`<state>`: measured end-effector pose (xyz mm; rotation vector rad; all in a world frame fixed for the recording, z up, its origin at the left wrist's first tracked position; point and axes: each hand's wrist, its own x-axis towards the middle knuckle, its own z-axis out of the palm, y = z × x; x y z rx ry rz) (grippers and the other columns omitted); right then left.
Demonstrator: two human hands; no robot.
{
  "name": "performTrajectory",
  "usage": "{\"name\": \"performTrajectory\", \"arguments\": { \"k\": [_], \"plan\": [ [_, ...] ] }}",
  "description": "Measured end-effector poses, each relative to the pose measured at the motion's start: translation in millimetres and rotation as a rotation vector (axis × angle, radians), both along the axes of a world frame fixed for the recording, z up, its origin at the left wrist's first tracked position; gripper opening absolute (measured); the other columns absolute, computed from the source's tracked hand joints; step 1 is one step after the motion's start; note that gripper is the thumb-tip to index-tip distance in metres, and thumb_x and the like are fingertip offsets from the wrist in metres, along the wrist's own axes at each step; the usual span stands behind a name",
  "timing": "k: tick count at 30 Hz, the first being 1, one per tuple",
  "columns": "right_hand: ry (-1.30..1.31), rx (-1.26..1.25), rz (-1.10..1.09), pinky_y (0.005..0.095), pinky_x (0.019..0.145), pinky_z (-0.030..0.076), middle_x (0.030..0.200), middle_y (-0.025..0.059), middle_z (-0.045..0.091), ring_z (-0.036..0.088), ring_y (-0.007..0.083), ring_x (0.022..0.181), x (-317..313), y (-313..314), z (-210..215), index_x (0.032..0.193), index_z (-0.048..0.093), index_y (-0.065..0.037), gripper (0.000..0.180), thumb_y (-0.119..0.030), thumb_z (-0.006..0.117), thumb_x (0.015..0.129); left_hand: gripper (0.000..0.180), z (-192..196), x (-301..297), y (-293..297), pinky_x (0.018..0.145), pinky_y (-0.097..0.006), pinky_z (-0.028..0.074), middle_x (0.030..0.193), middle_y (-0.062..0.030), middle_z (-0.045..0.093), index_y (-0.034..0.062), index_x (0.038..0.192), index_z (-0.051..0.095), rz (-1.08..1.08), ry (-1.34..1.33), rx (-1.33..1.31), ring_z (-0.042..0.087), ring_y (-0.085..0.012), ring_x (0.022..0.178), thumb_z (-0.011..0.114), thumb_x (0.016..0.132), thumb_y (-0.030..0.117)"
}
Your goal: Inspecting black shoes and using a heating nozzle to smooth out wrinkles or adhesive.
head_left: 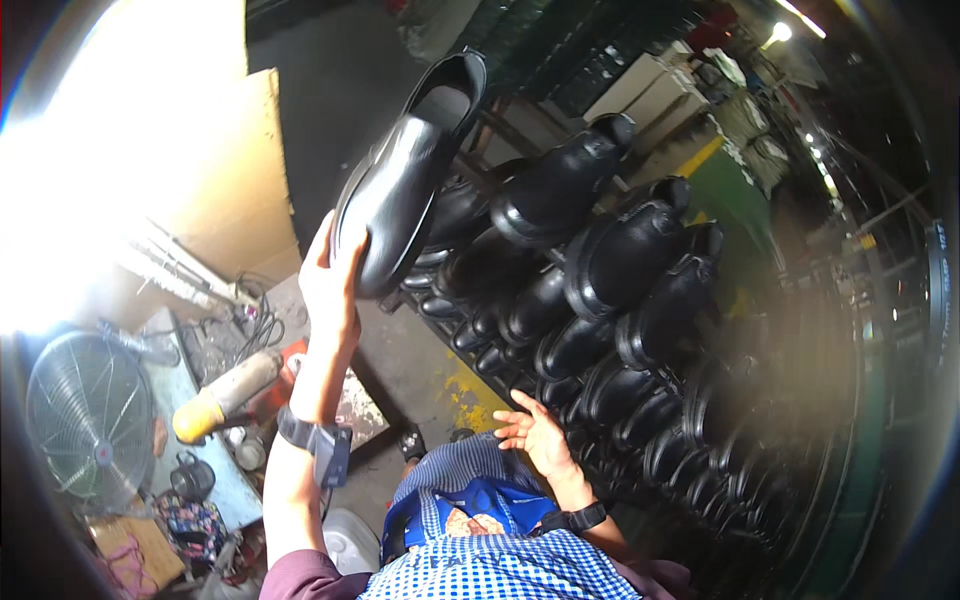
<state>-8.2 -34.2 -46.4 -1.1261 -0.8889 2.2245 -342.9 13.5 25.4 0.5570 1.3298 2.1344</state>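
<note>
A glossy black leather shoe (397, 190) is raised in front of me, its toe toward me and its opening at the far end. My left hand (333, 275) grips it by the toe end, thumb on the upper; the fingers beneath are partly hidden. Lower and to the right, my right hand (537, 435) has its fingers apart and holds nothing. Beyond that hand, many similar black shoes (625, 260) hang or stand in rows on a rack, toes toward me.
At left stand a round metal fan (92, 415) and a pale blue table (237, 490) with a dark mug (192, 476). A yellow-and-beige cylinder (228, 395) lies near it. Cardboard (240, 190) rises behind, beside a glaring light. A white stool (350, 540) is by my left side.
</note>
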Motion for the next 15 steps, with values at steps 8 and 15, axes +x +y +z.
{"name": "performTrajectory", "arguments": {
  "k": [8, 15],
  "plan": [
    [-0.066, -0.074, -0.19, 0.0339, 0.069, 0.05, 0.105, 0.0196, 0.057, 0.061, 0.0242, 0.083, 21.2, -25.1, -16.4, 0.125, 0.037, -0.007, 0.045, -0.034, 0.04, 0.089, 0.039, 50.4, -2.1, 133.9, 0.089, -0.036, 0.041, 0.115, -0.0142, 0.05, 0.0043, 0.109, 0.055, 0.224, 1.185, -0.37, 0.05, -0.031, 0.103, 0.062, 0.073, 0.016],
    [-0.146, -0.132, -0.308, 0.0326, 0.069, 0.049, 0.103, 0.0164, 0.058, 0.061, 0.0215, 0.081, 35.3, -48.1, -28.0, 0.124, 0.038, -0.007, 0.043, -0.032, 0.041, 0.089, 0.064, 77.1, 80.7, 159.5, 0.089, -0.035, 0.041, 0.123, -0.0166, 0.042, 0.003, 0.127, 0.035, -0.262, 1.239, 0.007, 0.045, -0.0319, 0.11, 0.062, 0.073, 0.023]
  ]
}}
